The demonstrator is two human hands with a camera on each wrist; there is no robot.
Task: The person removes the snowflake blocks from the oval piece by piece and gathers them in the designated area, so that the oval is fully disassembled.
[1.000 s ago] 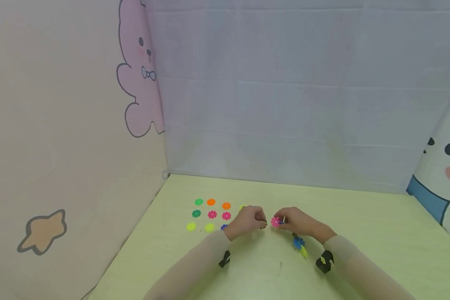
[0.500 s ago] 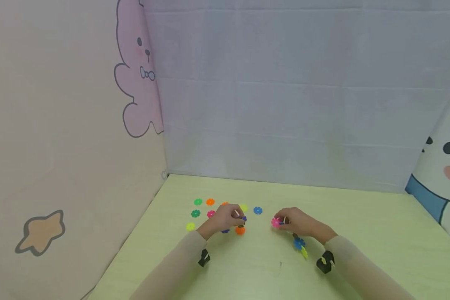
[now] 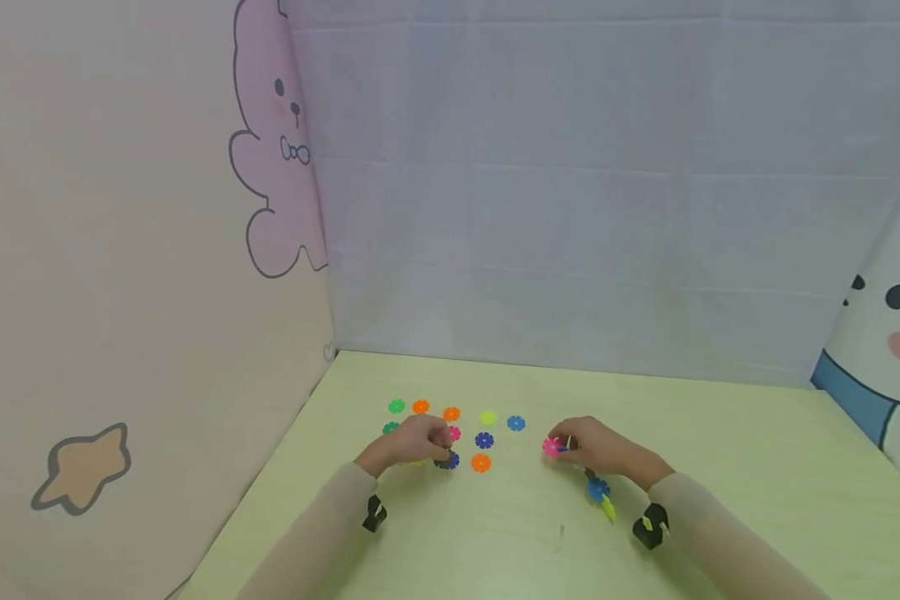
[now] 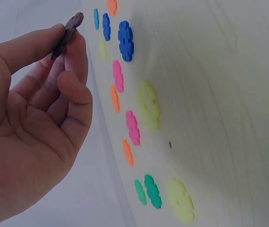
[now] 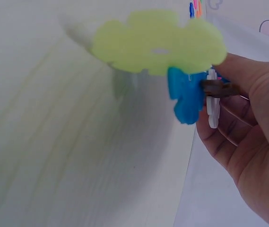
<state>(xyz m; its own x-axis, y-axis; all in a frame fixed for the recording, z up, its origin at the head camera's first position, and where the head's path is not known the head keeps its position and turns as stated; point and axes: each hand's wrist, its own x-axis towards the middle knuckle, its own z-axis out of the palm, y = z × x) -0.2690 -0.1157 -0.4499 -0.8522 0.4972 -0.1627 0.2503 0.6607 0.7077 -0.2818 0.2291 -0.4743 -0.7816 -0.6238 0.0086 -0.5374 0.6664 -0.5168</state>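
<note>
My left hand [image 3: 416, 439] pinches a brown flower-shaped plastic disc [image 4: 68, 35] between thumb and fingers, over the laid-out discs and overlapping a dark blue disc [image 3: 452, 461] in the head view. On the right, my right hand [image 3: 600, 442] grips a chain of interlocked discs. A pink disc [image 3: 552, 447] pokes out at its fingertips. Toward the wrist hang a blue disc [image 3: 598, 489] and a yellow disc [image 5: 158, 42]. In the right wrist view a white disc [image 5: 213, 101] and a brown disc [image 5: 219, 88] sit by the fingers, which partly hide the chain.
Loose discs lie flat in rough rows left of centre, among them an orange disc [image 3: 481, 463], a blue disc [image 3: 516, 423], a yellow disc [image 3: 487, 418] and a green disc [image 3: 397, 406]. The pale table [image 3: 720, 483] meets a cloth wall [image 3: 570, 208] behind.
My left hand has moved left with the brown disc, away from the right hand, uncovering blue, dark blue and orange discs. The right hand has stayed in place with its chain.
</note>
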